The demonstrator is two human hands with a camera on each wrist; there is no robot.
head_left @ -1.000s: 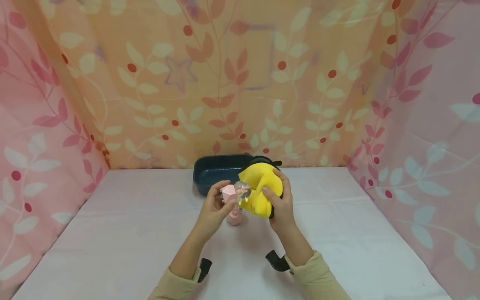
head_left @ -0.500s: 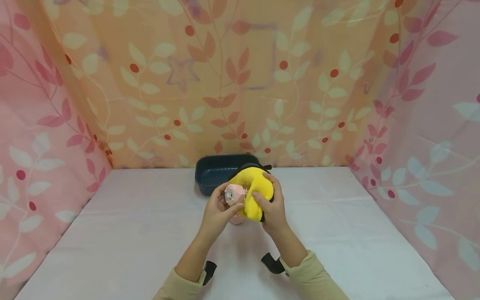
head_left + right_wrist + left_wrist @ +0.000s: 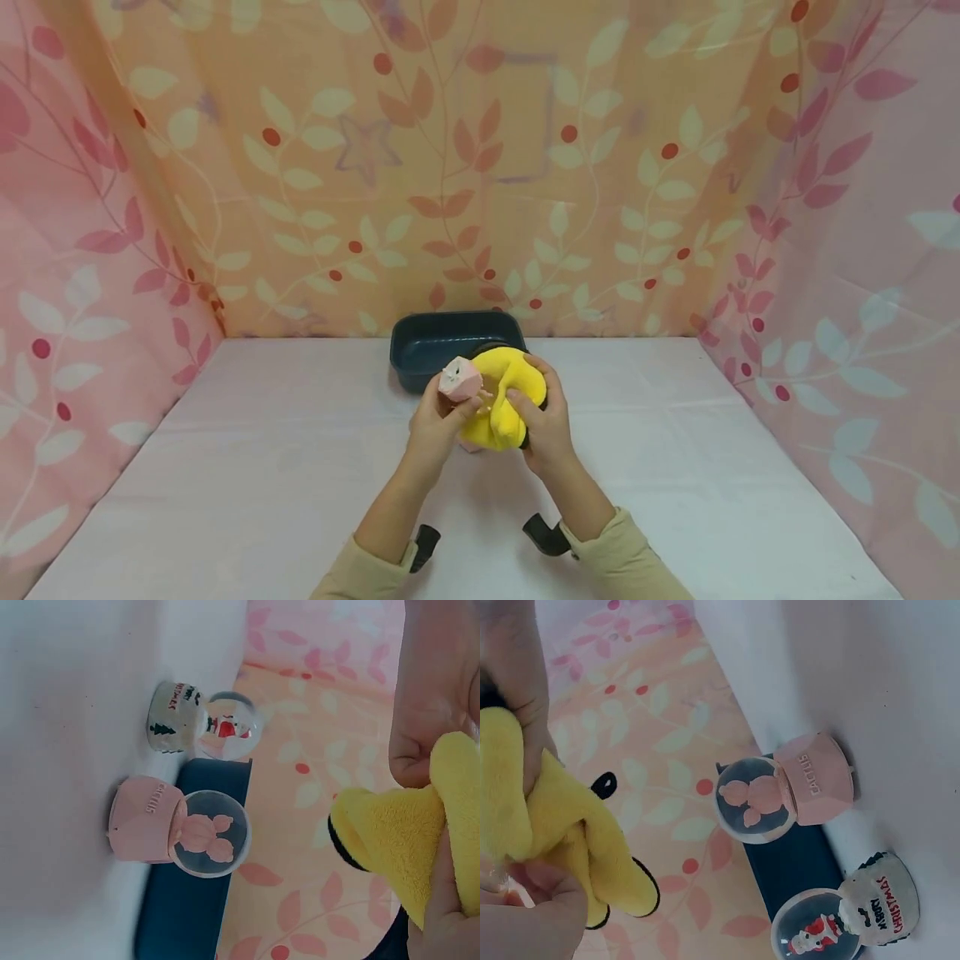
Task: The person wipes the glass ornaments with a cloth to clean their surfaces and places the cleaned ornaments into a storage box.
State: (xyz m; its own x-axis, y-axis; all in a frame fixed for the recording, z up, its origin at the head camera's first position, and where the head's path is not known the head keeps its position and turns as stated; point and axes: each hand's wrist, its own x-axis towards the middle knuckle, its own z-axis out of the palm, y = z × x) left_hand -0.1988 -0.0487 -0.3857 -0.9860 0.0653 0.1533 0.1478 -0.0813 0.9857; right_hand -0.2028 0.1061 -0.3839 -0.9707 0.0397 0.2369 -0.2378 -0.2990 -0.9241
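My left hand (image 3: 433,433) grips the pink faceted base of a snow globe (image 3: 461,380). Its clear dome is hidden in a fuzzy yellow cloth (image 3: 521,373) with black trim. My right hand (image 3: 551,425) holds this cloth, thumb in front, wrapped against the dome. In the left wrist view the cloth (image 3: 562,817) is bunched between both hands. Beyond them, a second pink snow globe (image 3: 814,780) lettered CACTUS stands upright on the table. Beside it is a white-based Christmas snow globe (image 3: 881,900) with a Santa figure, which my hands hide in the head view.
A dark blue rectangular tray (image 3: 401,367) stands at the back of the white table (image 3: 285,467), behind the hands and snow globes. Leaf-patterned cloth walls (image 3: 360,208) enclose the back and both sides. A black fitting (image 3: 547,535) juts from the right wrist.
The left hand's snow globe has tipped, its dome going from in view into the yellow cloth. The right hand has brought the cloth left and slightly down around it.
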